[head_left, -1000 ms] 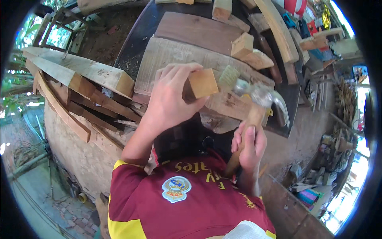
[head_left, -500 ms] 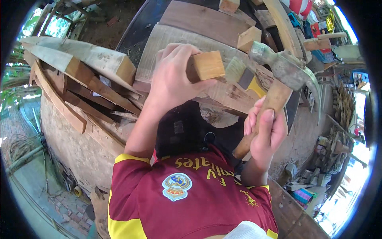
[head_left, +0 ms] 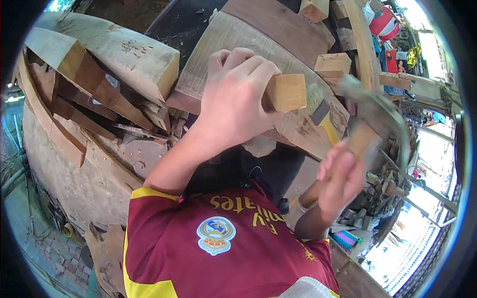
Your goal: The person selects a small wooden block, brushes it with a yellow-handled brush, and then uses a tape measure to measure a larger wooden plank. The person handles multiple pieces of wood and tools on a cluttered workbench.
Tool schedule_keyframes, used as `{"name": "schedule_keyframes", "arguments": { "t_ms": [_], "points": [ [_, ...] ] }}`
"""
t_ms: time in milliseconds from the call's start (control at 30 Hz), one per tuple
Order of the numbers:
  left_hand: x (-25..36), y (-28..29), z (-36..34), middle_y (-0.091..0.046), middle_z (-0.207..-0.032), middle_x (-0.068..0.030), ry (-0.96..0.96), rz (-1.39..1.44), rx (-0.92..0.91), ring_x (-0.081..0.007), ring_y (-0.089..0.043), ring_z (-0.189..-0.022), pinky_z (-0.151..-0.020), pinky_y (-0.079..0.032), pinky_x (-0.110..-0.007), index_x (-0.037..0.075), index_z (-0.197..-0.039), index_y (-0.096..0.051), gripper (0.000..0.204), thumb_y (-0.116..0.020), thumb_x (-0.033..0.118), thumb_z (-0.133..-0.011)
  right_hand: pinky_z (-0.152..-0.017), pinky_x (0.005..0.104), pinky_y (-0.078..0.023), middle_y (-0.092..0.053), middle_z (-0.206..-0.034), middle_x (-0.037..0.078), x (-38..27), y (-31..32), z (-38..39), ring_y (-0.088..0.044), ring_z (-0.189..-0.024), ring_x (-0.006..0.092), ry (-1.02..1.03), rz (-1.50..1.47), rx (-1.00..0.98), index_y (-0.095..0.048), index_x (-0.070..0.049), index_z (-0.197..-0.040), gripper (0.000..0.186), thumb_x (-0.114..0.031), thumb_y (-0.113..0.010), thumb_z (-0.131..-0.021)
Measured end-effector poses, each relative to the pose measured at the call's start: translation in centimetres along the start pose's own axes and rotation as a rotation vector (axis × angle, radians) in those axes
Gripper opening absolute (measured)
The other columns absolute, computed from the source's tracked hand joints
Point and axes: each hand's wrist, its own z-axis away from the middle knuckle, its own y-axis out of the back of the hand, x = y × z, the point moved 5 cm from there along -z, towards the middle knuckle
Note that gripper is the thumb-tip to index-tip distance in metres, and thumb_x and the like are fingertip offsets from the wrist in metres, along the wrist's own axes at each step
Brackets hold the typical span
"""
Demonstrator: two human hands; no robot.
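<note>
My left hand (head_left: 238,97) is closed around a square wooden block (head_left: 286,92), its end face toward me, held over a wide weathered board (head_left: 258,43) on the bench. My right hand (head_left: 340,174) grips the wooden handle of a claw hammer (head_left: 372,111), whose metal head is blurred, right of the block. A brush with a yellow handle (head_left: 329,128) and pale bristles lies on the board between block and hammer. A small pale wooden piece (head_left: 332,63) sits just behind them.
Thick tapered timbers (head_left: 131,57) and cut planks (head_left: 74,134) are stacked at the left. A long plank (head_left: 365,39) runs along the right of the bench (head_left: 176,25), beside assorted scraps. Clutter, including a red-and-white object (head_left: 385,22), fills the far right.
The hammer has swung outward and up to the right with my right hand. My left hand and block have shifted rightward in the picture, and the camera's view has turned slightly.
</note>
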Motion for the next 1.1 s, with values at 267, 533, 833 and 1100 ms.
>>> {"name": "schedule_keyframes", "arguments": {
  "t_ms": [267,533,833,1100],
  "points": [
    [-0.1,-0.3,-0.1,-0.067,-0.094,-0.0034,-0.018,-0.016,-0.025,-0.0282,-0.058,-0.1,-0.092,-0.039,-0.042,0.011,-0.094,-0.066,0.047,-0.087,0.025,-0.054,-0.047,0.021,-0.035,-0.049,-0.071,0.004,1.6,-1.1,0.7,-0.043,-0.053,0.007,0.01,0.136,-0.155,-0.051,0.001,-0.105,0.026,-0.025,-0.047,-0.103],
    [0.8,-0.3,-0.6,-0.066,-0.097,-0.006,-0.057,-0.05,-0.053,-0.0292,-0.059,-0.098,-0.092,-0.04,-0.04,0.01,-0.096,-0.067,0.047,-0.087,0.026,-0.057,-0.046,0.0226,-0.033,-0.051,-0.066,0.002,4.7,-0.5,3.1,-0.044,-0.051,0.0059,-0.181,-0.19,-0.091,-0.055,0.002,-0.097,0.036,-0.034,-0.052,-0.1],
    [1.0,0.1,-0.5,-0.065,-0.104,-0.013,-0.124,0.143,-0.103,-0.0251,-0.061,-0.102,-0.093,-0.046,-0.035,0.0,-0.11,-0.062,0.054,-0.081,0.008,-0.061,-0.046,0.023,-0.036,-0.052,-0.069,0.002,10.2,-0.7,6.7,-0.046,-0.052,0.0079,-0.172,-0.175,-0.089,-0.053,0.0,-0.097,0.035,-0.034,-0.048,-0.101],
    [1.1,0.5,-0.2,-0.061,-0.109,-0.0117,0.101,0.651,-0.036,-0.0189,-0.06,-0.107,-0.098,-0.046,-0.034,-0.002,-0.114,-0.05,0.056,-0.072,0.001,-0.063,-0.045,0.0236,-0.035,-0.049,-0.064,0.002,10.4,-0.6,5.9,-0.044,-0.049,0.0073,-0.157,-0.296,-0.072,-0.052,-0.001,-0.1,0.023,-0.023,-0.045,-0.102]
  ]
}}
